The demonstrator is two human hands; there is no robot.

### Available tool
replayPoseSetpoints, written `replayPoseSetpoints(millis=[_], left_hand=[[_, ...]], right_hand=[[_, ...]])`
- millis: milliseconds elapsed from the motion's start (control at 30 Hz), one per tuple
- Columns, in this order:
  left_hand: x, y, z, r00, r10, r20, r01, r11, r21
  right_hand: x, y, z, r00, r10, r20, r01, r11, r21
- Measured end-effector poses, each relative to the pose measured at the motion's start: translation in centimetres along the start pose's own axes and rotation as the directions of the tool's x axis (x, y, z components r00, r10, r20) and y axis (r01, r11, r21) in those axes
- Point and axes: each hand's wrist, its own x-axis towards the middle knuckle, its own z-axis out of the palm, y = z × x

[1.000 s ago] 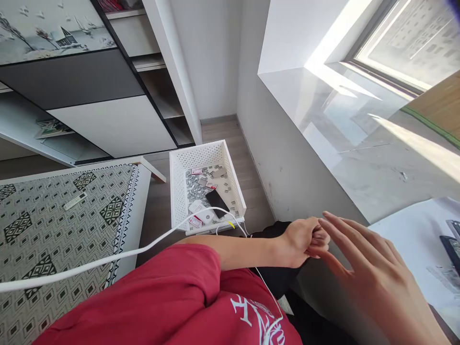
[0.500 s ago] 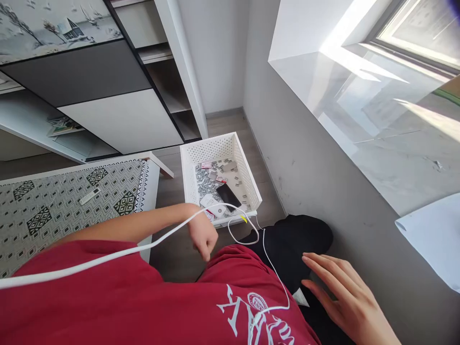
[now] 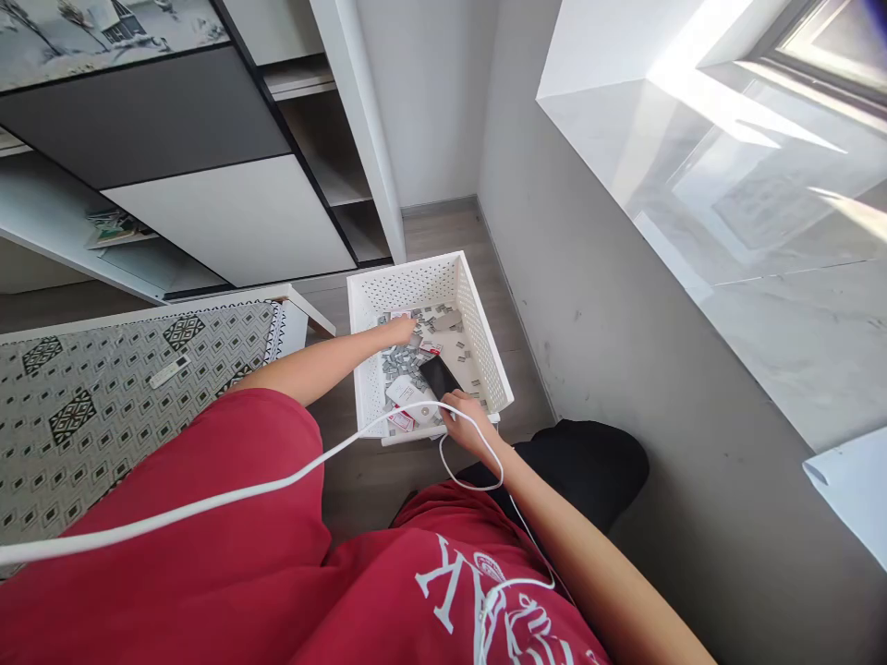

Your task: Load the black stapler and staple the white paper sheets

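Observation:
A white perforated basket stands on the floor with many small grey metal-looking pieces inside. My left hand reaches into its far left part, beside a small pink-and-white packet. The fingers there look drawn together; whatever they pinch is hidden. At the basket's near side, my right hand closes on the lower end of a black smartphone. White cards or labels lie left of the phone, and a red-and-white packet rests above it.
A white cable crosses in front of me and loops near the basket's front. To the left is a bed or bench with patterned cloth and a white remote. Grey wall and marble sill bound the right; a cabinet stands behind.
My left hand has moved forward from beside my body into the basket. My right hand has come in from the lower right to the smartphone.

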Motion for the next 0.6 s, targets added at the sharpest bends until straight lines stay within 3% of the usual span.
replayPoseSetpoints(millis=[100,200,267,433,600], left_hand=[[1.9,-1.3,1.1,0.998,-0.066,0.02,0.065,0.997,0.044],[3.2,-2.2,2.8,0.987,-0.124,0.102,0.117,0.991,0.073],[3.8,-2.2,4.2,0.978,-0.152,0.146,0.141,0.987,0.084],[4.1,-1.7,6.3,0.982,-0.14,0.126,0.133,0.989,0.06],[4.5,-2.1,6.5,0.99,-0.089,0.107,0.084,0.995,0.057]], right_hand=[[3.4,0.1,2.8,0.986,0.154,-0.067,-0.164,0.965,-0.204],[5.8,1.2,4.3,0.952,0.274,-0.134,-0.299,0.927,-0.228],[6.9,2.1,5.1,0.933,0.34,-0.119,-0.358,0.91,-0.21],[7.7,3.2,6.6,0.921,0.377,-0.099,-0.388,0.914,-0.121],[6.7,3.0,7.2,0.918,0.38,-0.11,-0.391,0.915,-0.104]])
